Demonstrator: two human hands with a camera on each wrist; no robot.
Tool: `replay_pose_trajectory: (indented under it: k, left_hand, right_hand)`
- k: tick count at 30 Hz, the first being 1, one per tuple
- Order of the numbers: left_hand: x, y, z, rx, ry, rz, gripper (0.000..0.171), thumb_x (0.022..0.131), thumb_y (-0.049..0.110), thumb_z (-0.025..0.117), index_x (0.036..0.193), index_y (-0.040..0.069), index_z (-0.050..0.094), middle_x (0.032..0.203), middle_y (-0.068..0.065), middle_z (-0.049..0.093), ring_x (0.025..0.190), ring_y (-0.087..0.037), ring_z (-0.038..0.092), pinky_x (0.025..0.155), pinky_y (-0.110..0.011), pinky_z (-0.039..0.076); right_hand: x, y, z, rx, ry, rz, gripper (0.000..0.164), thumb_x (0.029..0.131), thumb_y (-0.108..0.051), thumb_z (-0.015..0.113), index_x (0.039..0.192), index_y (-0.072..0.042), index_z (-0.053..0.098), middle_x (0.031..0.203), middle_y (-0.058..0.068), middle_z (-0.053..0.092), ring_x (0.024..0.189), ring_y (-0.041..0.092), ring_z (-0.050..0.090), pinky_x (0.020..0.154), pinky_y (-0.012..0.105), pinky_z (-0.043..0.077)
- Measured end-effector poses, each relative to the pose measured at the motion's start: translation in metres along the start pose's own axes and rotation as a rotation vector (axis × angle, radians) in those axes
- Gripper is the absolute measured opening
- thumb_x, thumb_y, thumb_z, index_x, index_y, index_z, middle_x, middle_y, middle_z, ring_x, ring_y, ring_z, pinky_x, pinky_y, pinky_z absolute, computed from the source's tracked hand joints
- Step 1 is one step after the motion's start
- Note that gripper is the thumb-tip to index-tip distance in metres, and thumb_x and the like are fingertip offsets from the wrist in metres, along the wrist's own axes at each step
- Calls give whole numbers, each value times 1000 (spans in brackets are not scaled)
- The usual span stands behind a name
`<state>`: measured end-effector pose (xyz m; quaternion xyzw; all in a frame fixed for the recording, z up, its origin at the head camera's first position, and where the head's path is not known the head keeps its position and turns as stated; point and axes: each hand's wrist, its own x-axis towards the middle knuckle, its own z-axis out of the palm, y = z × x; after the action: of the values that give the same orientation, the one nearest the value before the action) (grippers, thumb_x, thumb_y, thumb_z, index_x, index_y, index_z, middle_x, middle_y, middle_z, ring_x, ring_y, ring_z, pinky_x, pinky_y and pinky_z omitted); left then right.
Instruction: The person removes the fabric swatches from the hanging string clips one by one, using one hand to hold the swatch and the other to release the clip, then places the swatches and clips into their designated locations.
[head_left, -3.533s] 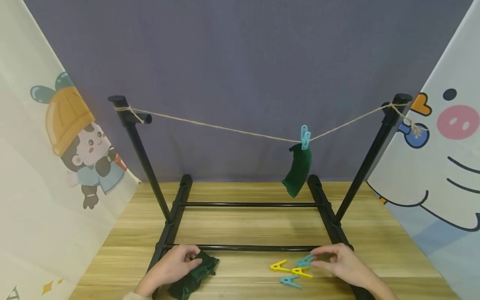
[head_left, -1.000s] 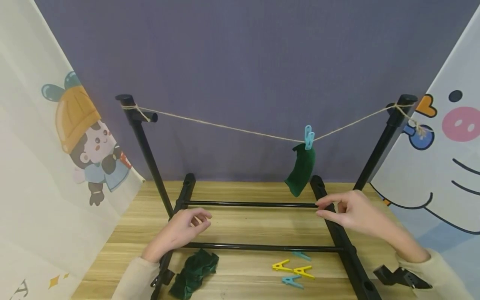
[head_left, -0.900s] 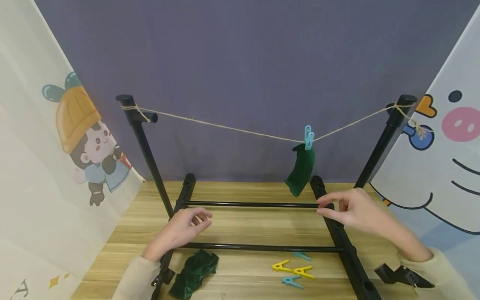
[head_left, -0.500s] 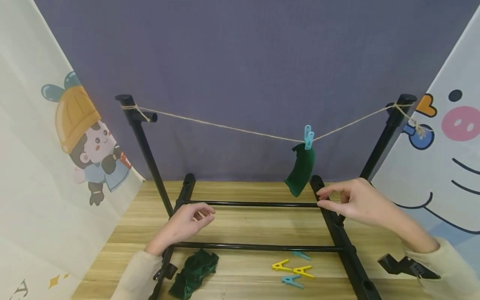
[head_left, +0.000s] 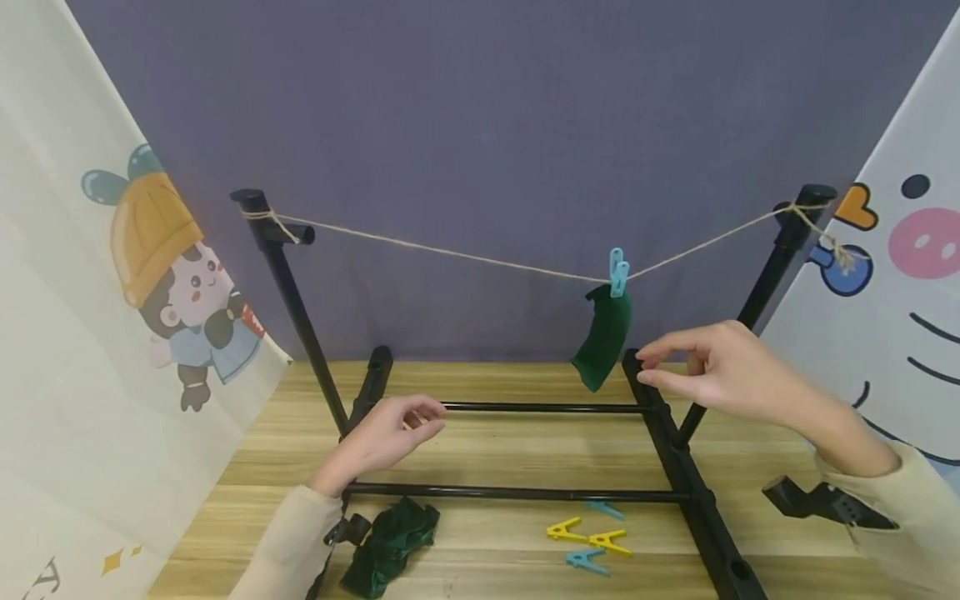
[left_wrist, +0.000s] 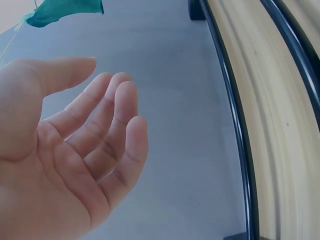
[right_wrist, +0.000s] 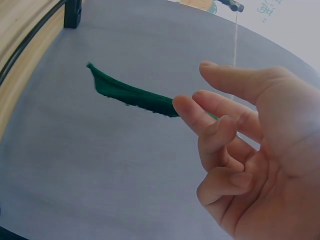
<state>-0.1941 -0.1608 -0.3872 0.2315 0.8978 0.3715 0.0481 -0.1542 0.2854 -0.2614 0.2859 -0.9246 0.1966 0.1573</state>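
A green piece of cloth (head_left: 603,340) hangs from a string (head_left: 450,252), held by a light blue clothespin (head_left: 618,273). To its right, my right hand (head_left: 723,371) hovers in the air, thumb and index finger apart and nothing between them. In the right wrist view its fingertips overlap the hanging cloth (right_wrist: 132,95), but I cannot tell that they touch. My left hand (head_left: 390,437) is raised over the left side of the black frame, fingers relaxed and bent, palm bare in the left wrist view. Below it lies a crumpled dark green cloth (head_left: 390,546).
Two yellow clothespins, one (head_left: 610,542) among them, and two blue ones, such as the front one (head_left: 587,561), lie on the wooden table (head_left: 480,575). Black posts (head_left: 300,325) carry the string. A low rod (head_left: 517,493) crosses in front of the hands.
Earlier my left hand was on the crumpled cloth and my right at a blue clothespin. Both came away and rose; lately the right moves up and the left up and to the right.
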Motion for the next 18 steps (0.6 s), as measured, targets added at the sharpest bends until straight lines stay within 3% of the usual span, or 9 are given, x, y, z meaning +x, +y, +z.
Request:
replay_pose_trajectory:
  k: [9,18]
  left_hand:
    - [14,14,7,-51,-12,21,24,108,36,65,128,25,74,117,7,75,99,-12,66,82,-34,56]
    - [31,28,11,-114,3,36,26,108,36,64,130,24,73,120,2,75,94,-14,67,74,-35,55]
  right_hand:
    - [7,-5,-16,-43,47,-4,21,88,-21,88,108,-25,83,48,-19,30,44,-5,20,40,20,20]
    - [15,-13,-31,-38,112,-23,21,88,-17,88,107,-25,84,48,-18,33,42,-2,22,41,20,20]
